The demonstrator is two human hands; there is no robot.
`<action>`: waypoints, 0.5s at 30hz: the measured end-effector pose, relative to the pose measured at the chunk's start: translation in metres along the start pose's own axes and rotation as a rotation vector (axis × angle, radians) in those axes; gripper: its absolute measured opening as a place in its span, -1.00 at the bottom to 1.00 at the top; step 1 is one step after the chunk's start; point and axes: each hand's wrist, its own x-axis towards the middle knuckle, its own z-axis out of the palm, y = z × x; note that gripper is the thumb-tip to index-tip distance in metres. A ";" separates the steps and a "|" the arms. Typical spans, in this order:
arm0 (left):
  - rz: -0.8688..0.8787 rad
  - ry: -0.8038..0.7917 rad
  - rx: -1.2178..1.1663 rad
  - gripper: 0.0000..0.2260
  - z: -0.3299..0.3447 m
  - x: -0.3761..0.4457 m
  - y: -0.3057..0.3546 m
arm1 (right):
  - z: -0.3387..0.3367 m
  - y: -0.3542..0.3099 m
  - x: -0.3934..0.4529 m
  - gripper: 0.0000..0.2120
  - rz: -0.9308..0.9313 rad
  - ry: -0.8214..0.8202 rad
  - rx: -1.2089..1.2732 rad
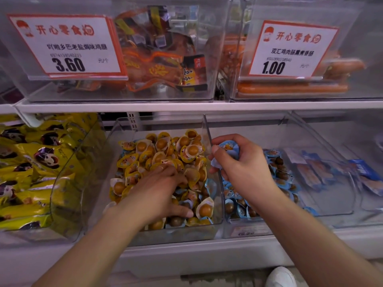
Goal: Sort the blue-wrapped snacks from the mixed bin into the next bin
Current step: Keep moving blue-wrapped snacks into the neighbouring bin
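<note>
White shop shelving carried clear plastic bins under red-bordered price cards. Palm down, the left hand lay with fingers spread in the mixed bin of yellow-wrapped snacks. Above the neighbouring clear bin, the right hand was curled shut around several round blue-wrapped snacks; their facing was unclear.

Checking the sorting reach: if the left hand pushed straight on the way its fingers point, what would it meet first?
Probably the yellow-wrapped snacks heaped in the mixed bin; the left hand already rests on that pile.
</note>
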 end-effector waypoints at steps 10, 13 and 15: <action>0.040 0.038 -0.175 -0.67 0.000 -0.002 -0.001 | 0.002 -0.001 0.000 -0.92 0.000 0.004 -0.007; -0.055 0.162 -0.486 -0.60 -0.007 -0.005 -0.006 | 0.002 -0.003 0.001 -0.92 0.000 0.021 -0.008; -0.105 0.342 -0.773 -0.64 -0.018 -0.008 -0.002 | 0.003 -0.006 0.001 -0.92 0.003 0.046 -0.024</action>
